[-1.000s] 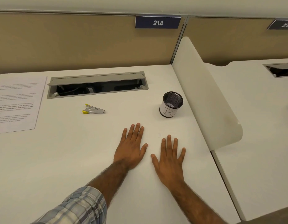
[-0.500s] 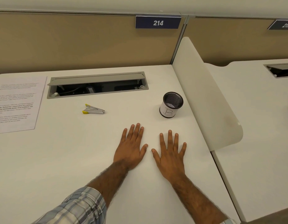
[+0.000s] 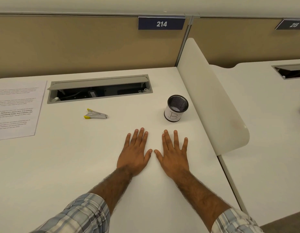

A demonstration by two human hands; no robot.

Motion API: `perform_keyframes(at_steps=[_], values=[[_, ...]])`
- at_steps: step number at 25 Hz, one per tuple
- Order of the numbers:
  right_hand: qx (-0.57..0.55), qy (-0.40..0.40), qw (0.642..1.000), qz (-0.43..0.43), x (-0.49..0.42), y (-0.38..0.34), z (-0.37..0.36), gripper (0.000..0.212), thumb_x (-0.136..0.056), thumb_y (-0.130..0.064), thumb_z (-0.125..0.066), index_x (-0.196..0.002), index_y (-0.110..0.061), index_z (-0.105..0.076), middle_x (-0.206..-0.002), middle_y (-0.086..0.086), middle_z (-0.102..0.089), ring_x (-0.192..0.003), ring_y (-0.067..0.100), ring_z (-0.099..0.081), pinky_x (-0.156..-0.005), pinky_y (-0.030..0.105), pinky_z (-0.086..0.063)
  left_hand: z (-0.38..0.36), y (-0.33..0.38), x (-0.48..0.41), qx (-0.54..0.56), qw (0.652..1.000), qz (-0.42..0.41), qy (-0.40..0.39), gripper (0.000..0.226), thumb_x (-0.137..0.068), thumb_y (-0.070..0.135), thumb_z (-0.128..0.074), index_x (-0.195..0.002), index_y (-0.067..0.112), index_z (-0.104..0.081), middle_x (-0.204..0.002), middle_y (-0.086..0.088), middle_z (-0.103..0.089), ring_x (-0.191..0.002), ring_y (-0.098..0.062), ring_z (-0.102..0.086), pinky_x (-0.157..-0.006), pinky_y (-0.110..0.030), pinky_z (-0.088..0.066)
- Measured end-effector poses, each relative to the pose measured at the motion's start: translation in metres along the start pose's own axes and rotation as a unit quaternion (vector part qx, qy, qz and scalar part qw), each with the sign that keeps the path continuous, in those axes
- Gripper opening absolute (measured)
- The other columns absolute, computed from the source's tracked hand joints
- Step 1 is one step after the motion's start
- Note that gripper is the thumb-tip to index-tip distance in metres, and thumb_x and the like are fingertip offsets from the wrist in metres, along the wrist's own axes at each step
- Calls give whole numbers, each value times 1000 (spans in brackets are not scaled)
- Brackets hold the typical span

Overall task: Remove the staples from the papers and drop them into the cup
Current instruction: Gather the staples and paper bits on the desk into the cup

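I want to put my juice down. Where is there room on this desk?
Bare desk lies between the papers and the left hand, this side of the staple remover. A smaller patch sits between staple remover and cup. It's crowded around the cup, right hand and divider.

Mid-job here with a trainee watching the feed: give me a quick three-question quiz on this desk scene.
1. True or false: the left hand grips the staple remover.
2. Which hand is nearer the cup?
3. The papers lie: A) under the cup; B) at the left edge of the desk; C) in the right hand.
Key: 1 false, both hands lie flat on the desk and the staple remover lies apart from them; 2 the right hand; 3 B.
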State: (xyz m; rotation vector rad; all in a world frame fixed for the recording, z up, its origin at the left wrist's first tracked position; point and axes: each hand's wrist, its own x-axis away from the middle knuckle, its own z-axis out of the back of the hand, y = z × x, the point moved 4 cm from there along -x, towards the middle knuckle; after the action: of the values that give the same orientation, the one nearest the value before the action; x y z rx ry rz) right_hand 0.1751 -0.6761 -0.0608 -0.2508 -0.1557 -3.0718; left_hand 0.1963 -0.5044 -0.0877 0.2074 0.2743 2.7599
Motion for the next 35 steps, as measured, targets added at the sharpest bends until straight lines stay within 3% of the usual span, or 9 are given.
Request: perform_keyframes(at_steps=[5,9,12,16,19,22,25,28,35], values=[[-251,-9,968,-29,-21,8,19,54,-105,-38,-35,-155,-18,-32,-170,-3,0,-155,22,-7,-121,49,-20,3,3,1,9,1000,4,7,78,-102,64,-1,-167,23,12,-175,0,19,-162,-21,18,-133,-48,2],[-612,10,752,-242,-23,28,35,31,-94,-3,-52,-116,-12,-71,-128,11,-64,-102,20,-63,-88,31,-51,3,1,1,9,1000,-2,12,75,-106,60,-12,-167,22,10,-176,1,17,-162,-20,16,-133,-47,2],[-743,-46,587,-318,-18,36,40,23,-92,0,-52,-101,-2,-74,-94,11,-68,-71,17,-61,-60,25,-48,2,0,0,6,1000,0,12,75,-106,60,-13,-167,22,11,-175,1,18,-162,-19,17,-133,-47,3],[-814,-80,496,-293,-30,48,64,19,-92,1,-54,-96,-1,-72,-81,7,-68,-65,15,-63,-54,20,-47,2,0,0,7,1000,-1,11,75,-105,60,-10,-167,22,11,-175,1,18,-162,-19,17,-133,-46,5],[-783,-6,570,-249,-58,66,95,15,-91,-3,-59,-94,-4,-74,-77,4,-69,-62,13,-62,-51,19,-46,2,1,1,10,1000,-2,13,76,-105,60,-8,-167,21,9,-176,0,16,-162,-20,16,-133,-47,3],[-554,126,801,-189,-91,84,128,23,-89,-4,-57,-97,-7,-78,-86,6,-74,-73,18,-63,-59,24,-47,2,0,2,11,1000,-3,13,75,-105,59,-8,-167,21,10,-176,1,17,-162,-19,17,-133,-46,4],[-322,139,927,-132,-116,87,138,31,-91,-4,-51,-106,-11,-78,-112,9,-75,-94,29,-69,-78,31,-52,3,0,2,14,1000,-4,13,75,-105,59,-9,-167,22,11,-176,1,17,-162,-19,17,-133,-46,4],[-195,116,969,-101,-127,91,131,30,-92,-5,-52,-107,-12,-77,-111,10,-74,-96,33,-68,-76,34,-52,4,1,2,15,1000,-5,15,75,-105,59,-9,-167,21,9,-176,0,15,-162,-20,16,-133,-47,2],[-200,164,961,-101,-131,95,138,10,-90,-20,-67,-85,-16,-74,-91,5,-72,-86,29,-63,-66,35,-50,5,1,1,10,1000,-3,13,76,-105,59,-9,-167,21,9,-176,0,15,-162,-20,15,-133,-47,3]])
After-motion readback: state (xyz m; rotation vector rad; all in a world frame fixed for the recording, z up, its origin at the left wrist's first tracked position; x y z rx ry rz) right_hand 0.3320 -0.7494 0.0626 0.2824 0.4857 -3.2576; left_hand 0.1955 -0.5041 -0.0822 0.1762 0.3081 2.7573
